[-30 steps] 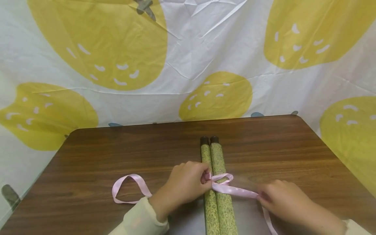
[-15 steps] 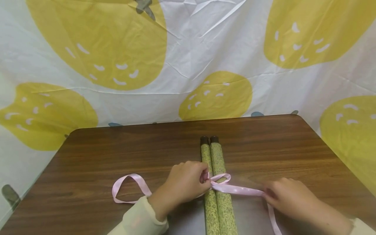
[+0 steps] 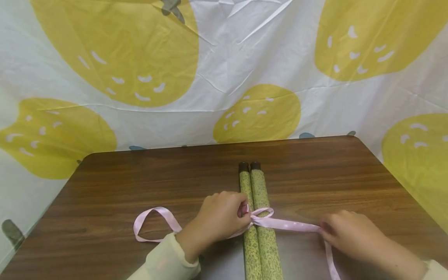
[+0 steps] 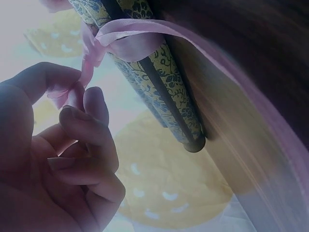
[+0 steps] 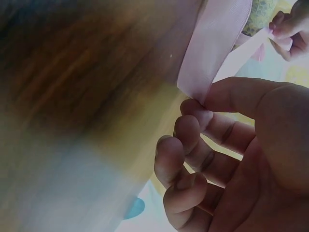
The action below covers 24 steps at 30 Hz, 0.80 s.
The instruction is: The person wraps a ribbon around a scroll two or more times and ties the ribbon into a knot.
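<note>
Two rolled scrolls [image 3: 260, 194] in green-gold patterned fabric with dark end knobs lie side by side on the table. A pink ribbon [image 3: 287, 224] goes round them, with a small loop [image 3: 264, 212] over the right roll. My left hand [image 3: 224, 216] pinches ribbon between thumb and forefinger right at the knot, as the left wrist view shows; its other fingers curl loosely. Off to the right, my right hand [image 3: 351, 235] pinches another length of ribbon [image 5: 215, 48] between thumb and forefinger, drawn out straight from the knot. Its loose tail hangs below that hand.
More ribbon [image 3: 140, 225] lies in a curve on the wooden table [image 3: 168, 175] left of my left wrist. Beyond the table's far edge hangs a white cloth [image 3: 224, 77] printed with large yellow fruit.
My right hand has moved to the right, drawing its ribbon out longer and tauter. The loop over the scrolls has become smaller. My left hand stays nearly in place.
</note>
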Available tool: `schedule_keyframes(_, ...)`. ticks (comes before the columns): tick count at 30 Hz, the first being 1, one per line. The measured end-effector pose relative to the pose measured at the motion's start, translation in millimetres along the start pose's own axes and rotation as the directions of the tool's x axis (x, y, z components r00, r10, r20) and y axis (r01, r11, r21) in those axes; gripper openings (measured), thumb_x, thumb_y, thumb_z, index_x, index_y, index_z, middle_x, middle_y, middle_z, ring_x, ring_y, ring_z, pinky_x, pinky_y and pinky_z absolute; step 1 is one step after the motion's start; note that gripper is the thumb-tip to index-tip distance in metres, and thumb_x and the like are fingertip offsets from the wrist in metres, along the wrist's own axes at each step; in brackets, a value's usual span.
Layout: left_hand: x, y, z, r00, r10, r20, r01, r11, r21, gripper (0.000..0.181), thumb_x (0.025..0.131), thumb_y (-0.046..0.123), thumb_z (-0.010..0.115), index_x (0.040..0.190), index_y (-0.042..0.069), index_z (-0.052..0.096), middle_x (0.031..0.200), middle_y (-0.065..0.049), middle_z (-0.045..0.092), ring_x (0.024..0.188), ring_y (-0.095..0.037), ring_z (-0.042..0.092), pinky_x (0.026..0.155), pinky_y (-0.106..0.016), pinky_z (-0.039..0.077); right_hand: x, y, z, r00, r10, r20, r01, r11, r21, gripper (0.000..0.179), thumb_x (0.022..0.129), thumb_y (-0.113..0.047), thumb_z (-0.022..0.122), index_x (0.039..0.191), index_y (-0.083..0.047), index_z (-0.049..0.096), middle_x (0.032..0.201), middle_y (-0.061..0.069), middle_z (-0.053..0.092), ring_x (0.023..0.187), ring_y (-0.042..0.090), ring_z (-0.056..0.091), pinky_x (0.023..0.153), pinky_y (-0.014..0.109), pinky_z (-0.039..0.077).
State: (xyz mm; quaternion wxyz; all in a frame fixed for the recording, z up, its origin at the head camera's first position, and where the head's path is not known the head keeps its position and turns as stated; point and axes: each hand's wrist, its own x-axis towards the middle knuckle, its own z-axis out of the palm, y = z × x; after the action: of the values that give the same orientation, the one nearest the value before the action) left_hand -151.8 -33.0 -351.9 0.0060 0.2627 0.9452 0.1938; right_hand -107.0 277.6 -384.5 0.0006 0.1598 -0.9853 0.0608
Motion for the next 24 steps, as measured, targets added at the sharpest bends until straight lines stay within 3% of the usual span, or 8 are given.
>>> schedule_keyframes(9, 0.8, -1.3, -0.9, 1.0, -0.005, 0.006, 0.005, 1.0, 0.008, 0.02, 0.079, 0.027, 0.073, 0.069, 0.025, 0.055, 0.062, 0.013, 0.052, 0.055, -0.007, 0.047, 0.05, -0.026, 0.037, 0.1, 6.9, -3.0, 1.0, 0.017, 0.008, -0.017, 1.0, -0.008, 0.014, 0.086, -0.022, 0.072, 0.075, -0.027, 0.064, 0.064, -0.013, 0.056, 0.058, 0.009, 0.051, 0.051, 0.039, 0.045)
schedule_keyframes(17, 1.5, -2.4, 0.4, 1.0, -0.014, 0.014, 0.014, 1.0, 0.015, 0.02, 0.08, 0.029, 0.072, 0.07, 0.026, 0.055, 0.062, 0.013, 0.052, 0.056, -0.007, 0.048, 0.05, -0.026, 0.037, 0.0, 8.9, -1.1, 1.0, 0.014, 0.014, -0.014, 1.0, 0.004, 0.017, 0.085, -0.022, 0.072, 0.073, -0.027, 0.061, 0.061, -0.013, 0.047, 0.058, 0.009, 0.044, 0.051, 0.037, 0.04)
schedule_keyframes(24, 1.6, -1.9, 2.1, 1.0, -0.025, 0.016, 0.025, 0.999, 0.026, 0.019, 0.084, 0.038, 0.069, 0.076, 0.027, 0.056, 0.064, 0.013, 0.052, 0.056, -0.009, 0.049, 0.048, -0.029, 0.037, 3.6, 5.0, -8.8, 0.999, 0.019, 0.039, -0.019, 1.0, 0.009, 0.023, 0.085, -0.034, 0.074, 0.072, -0.026, 0.057, 0.06, -0.011, 0.044, 0.057, 0.009, 0.042, 0.049, 0.033, 0.036)
